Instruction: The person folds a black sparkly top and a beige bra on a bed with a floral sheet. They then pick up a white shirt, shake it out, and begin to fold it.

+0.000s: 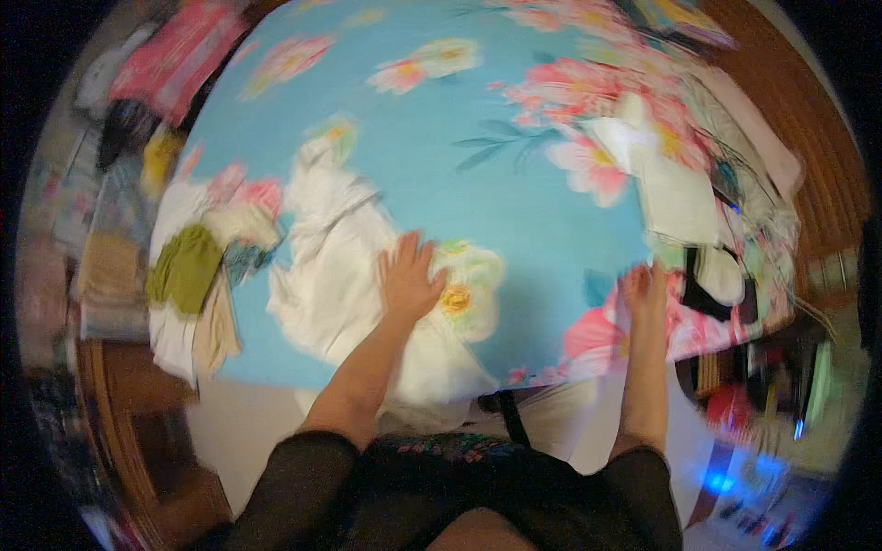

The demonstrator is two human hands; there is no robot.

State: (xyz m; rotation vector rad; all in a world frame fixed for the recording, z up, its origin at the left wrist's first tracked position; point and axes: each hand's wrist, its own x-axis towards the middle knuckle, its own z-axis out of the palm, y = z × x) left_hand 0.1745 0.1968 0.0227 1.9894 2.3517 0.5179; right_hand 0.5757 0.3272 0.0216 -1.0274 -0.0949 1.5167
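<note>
Fingers spread, my left hand (pixel 412 279) lies flat on the right side of a crumpled white cloth (pixel 331 275). Part of that cloth hangs over the near edge of a blue flowered cover (pixel 427 165). My right hand (pixel 644 282) is over the pink flowers on the right of the cover, blurred by motion. Its fingers point away from me, and whether they grip anything is not clear. Just beyond it is a flat, pale folded item (pixel 679 203). A rounded white object (pixel 719 277) on something black is to its right.
On the left of the cover lie an olive-green cloth (pixel 186 268) and a beige cloth (pixel 217 327). A pink striped textile (pixel 176 62) is beyond the left edge. Thin cords and pale fabric (pixel 758 158) crowd the right edge. A wooden surface (pixel 813 151) stands further right.
</note>
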